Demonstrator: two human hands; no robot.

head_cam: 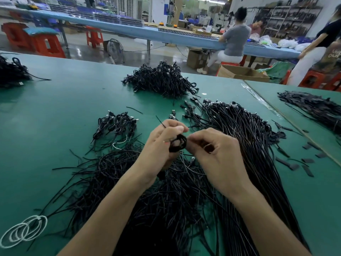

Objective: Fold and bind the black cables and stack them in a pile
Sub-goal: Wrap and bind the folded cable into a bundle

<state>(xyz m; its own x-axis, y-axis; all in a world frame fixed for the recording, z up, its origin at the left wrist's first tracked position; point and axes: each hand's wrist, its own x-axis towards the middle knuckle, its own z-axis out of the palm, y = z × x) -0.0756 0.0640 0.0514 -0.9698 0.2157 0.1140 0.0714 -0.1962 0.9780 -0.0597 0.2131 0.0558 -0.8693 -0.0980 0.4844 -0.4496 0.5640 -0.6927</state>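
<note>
Currently held: left hand (162,145) grips coiled cable (178,143); right hand (217,152) pinches it, binding.
Done: bound pile (160,80) far, few bundles (116,124) near-left.
Left: big loose cable heap (239,130) right.

Green worktop (64,100): bound-cable pile (160,80) at 12 o'clock, loose cables (239,130) 3 to 6, white loops (24,231) at 8.

On the table (55,108), bound bundles (116,124) lie left of loose cables (245,130), pile (160,80) behind.
</note>
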